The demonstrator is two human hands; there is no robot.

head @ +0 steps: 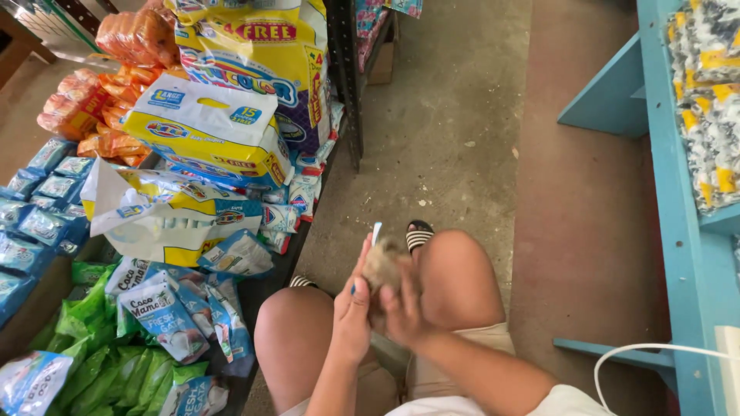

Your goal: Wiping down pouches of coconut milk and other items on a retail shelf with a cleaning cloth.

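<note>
Beige and fuzzy, a small rounded lump of fibrous stuff (383,266) sits between the seated person's two hands, held up just above the bare knees (451,270) in the near middle of the scene. The left hand (353,308) is wrapped around the near left side of the lump, and a thin white-and-blue stick (375,233), perhaps a pen or a small tool, pokes up past it; which fingers pinch the stick I cannot tell. The right hand (402,308) cups the lump from the right, fingers curled against it. Both hands are closed on it, neither is loose.

How far the work has got is hard to judge: the lump is in the hands and being handled, nothing has been set down beside the person, and no finished pile shows.

Beyond the knees a striped sandal (418,233) rests on the grey concrete floor (447,115). To the left lie heaps of green and blue sachets (154,308) and yellow-and-white bulk packs (208,131). To the right stands a turquoise wooden shelf (678,231), with a white cable (640,350) near its foot.
</note>
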